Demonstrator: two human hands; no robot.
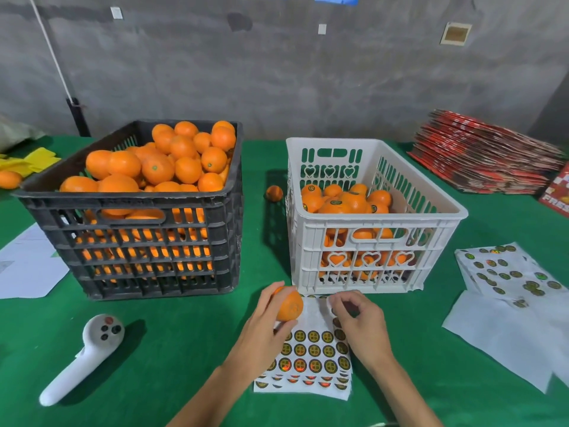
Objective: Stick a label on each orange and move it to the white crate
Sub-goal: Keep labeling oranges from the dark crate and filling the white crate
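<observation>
Left hand [264,318] grips one orange [288,306] with fingers and thumb curled round it, held just above the top edge of the sticker sheet [311,352] lying on the green table [184,349]. Right hand [358,322] is over the sheet's upper right, fingertips curled in and pinched together; can't tell whether a label is between them. Sheet labels are round, dark with a gold ring and a shiny centre; print too small to read. White crate [369,241] is just behind the hands, part filled with oranges, several showing the same round labels. Black crate [138,217] on the left is heaped with unlabelled oranges. One loose orange [274,192] sits between the crates. Used sticker sheets [508,272] lie right of the white crate. Red printed cartons [483,158] are stacked far right; a box beside them shows partial white lettering "FRES". White handheld controller [83,359] lies front left.
</observation>
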